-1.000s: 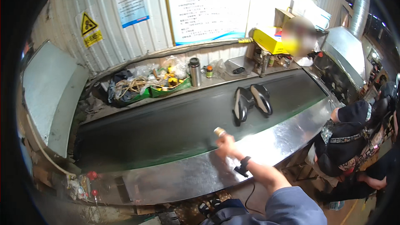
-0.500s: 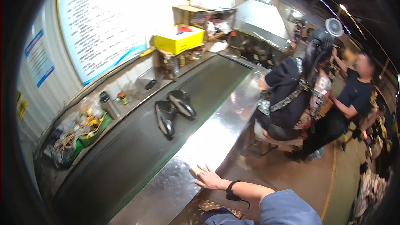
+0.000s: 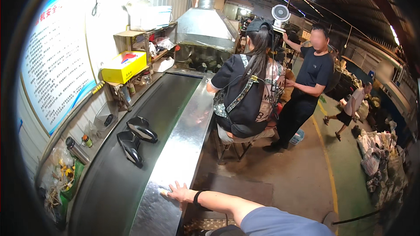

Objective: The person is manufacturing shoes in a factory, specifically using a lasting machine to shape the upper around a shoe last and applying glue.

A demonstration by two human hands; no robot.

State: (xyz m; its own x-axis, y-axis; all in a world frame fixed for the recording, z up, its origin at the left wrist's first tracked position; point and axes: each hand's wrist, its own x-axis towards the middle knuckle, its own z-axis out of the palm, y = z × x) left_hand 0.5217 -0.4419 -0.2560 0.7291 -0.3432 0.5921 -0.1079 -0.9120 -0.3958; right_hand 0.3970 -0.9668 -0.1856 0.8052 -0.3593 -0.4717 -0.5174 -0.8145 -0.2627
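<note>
My right hand (image 3: 178,192) rests on the shiny metal ledge (image 3: 181,142), its fingers spread apart. A small yellowish piece (image 3: 163,192) is at its fingertips; whether the fingers grip it is too small to tell. A dark band is around the wrist. Beyond the hand, two black shoes (image 3: 130,148) with glossy edges lie side by side on the dark conveyor belt (image 3: 109,188), apart from my hand. My left hand is out of the picture.
A person in black (image 3: 245,91) sits at the ledge's far end, beside a standing person (image 3: 313,70). A metal hood (image 3: 205,24) covers the belt's end. Along the wall are a yellow box (image 3: 124,67), a flask (image 3: 78,150) and a green bag (image 3: 75,179). Sacks (image 3: 380,157) pile at right.
My view has swung right and up, so the belt and shoes appear farther left. My right hand stays on the ledge with fingers spread. A walking person now shows at the right.
</note>
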